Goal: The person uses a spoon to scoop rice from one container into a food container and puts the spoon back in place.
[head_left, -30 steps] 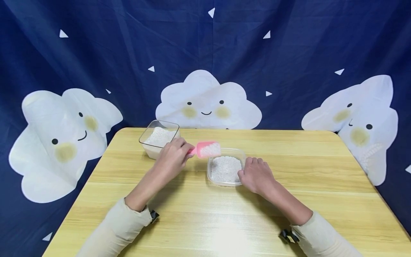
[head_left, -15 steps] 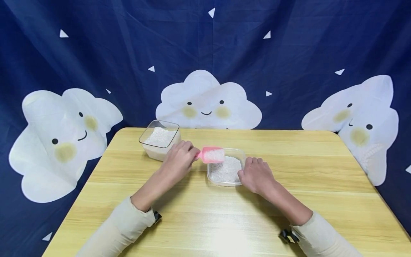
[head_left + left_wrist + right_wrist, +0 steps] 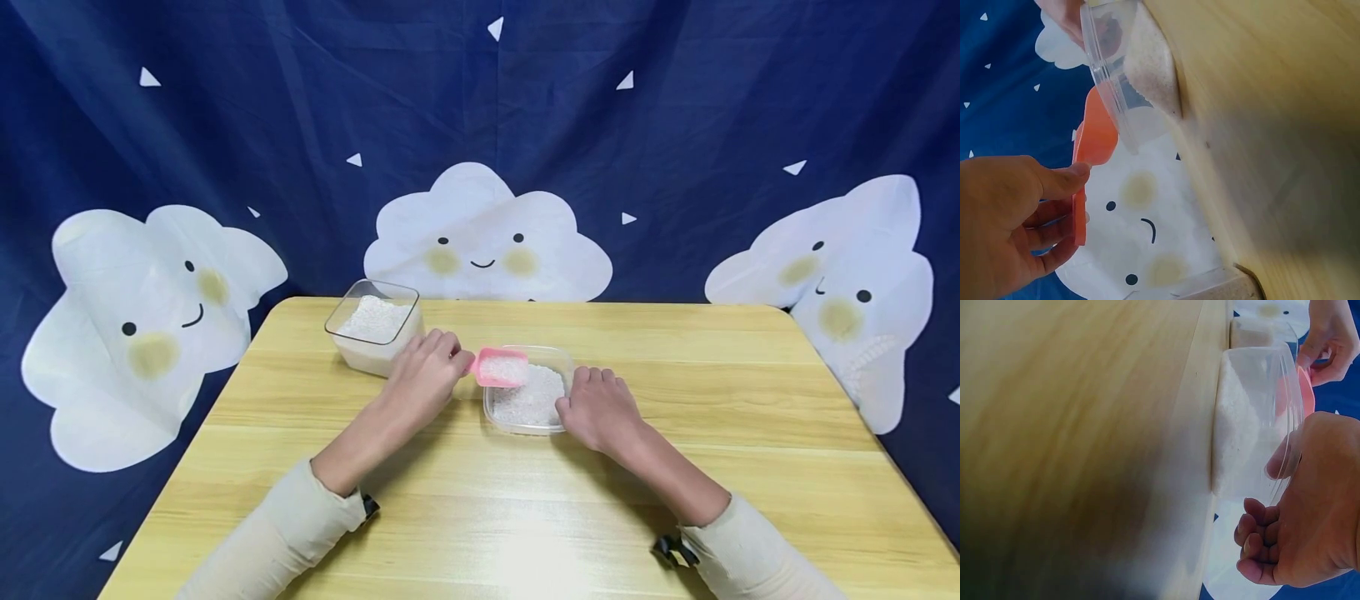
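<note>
My left hand (image 3: 423, 377) pinches the handle of a pink scoop (image 3: 1099, 134) between thumb and fingers. White grains, looking like rice, fill the scoop's bowl. In the head view the bowl sits over the left rim of a clear plastic container (image 3: 525, 430), which holds a bed of the same white grains (image 3: 528, 400). The right hand (image 3: 602, 408) grips that container's right side. Seen from the right wrist, its thumb reaches inside the rim while the other fingers curl outside (image 3: 1319, 512). The container stands flat on the table.
Behind my left hand, a taller clear square box (image 3: 367, 357) with a dark rim holds more white grains (image 3: 375, 317). The wooden table (image 3: 712, 375) ends at a dark blue curtain (image 3: 675, 125) printed with clouds.
My left hand has carried the filled scoop rightward and slightly nearer, from beside the container to over its left rim. The right hand and both containers have stayed in place.
</note>
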`<state>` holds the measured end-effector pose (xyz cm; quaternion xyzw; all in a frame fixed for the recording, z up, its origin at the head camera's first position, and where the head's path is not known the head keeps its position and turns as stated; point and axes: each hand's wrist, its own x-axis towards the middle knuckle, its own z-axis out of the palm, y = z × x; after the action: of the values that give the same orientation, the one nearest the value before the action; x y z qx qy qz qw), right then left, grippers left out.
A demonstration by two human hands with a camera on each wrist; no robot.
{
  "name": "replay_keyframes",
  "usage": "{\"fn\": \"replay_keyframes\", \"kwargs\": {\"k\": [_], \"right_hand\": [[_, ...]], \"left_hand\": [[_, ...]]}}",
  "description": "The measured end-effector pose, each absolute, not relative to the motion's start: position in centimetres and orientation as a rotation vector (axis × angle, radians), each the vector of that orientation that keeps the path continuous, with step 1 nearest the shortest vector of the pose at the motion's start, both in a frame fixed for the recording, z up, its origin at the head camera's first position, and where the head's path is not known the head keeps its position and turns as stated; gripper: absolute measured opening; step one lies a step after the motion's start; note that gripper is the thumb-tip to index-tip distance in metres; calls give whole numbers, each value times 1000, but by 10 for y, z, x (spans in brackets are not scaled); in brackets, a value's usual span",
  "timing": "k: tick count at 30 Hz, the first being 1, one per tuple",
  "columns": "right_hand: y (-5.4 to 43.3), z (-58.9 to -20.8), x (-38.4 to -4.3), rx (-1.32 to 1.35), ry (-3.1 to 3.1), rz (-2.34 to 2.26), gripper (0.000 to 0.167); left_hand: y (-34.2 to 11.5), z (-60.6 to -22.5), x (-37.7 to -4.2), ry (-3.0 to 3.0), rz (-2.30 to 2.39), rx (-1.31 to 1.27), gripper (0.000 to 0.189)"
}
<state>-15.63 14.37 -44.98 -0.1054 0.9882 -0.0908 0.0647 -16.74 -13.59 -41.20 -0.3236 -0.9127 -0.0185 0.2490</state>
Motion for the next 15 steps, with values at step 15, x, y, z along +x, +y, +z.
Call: {"fn": "replay_keyframes", "kwargs": {"k": [15], "right_hand": [[143, -448, -156, -323, 2985, -272, 42]], "left_hand": [[-131, -408, -166, -2292, 289, -897, 19]]}}
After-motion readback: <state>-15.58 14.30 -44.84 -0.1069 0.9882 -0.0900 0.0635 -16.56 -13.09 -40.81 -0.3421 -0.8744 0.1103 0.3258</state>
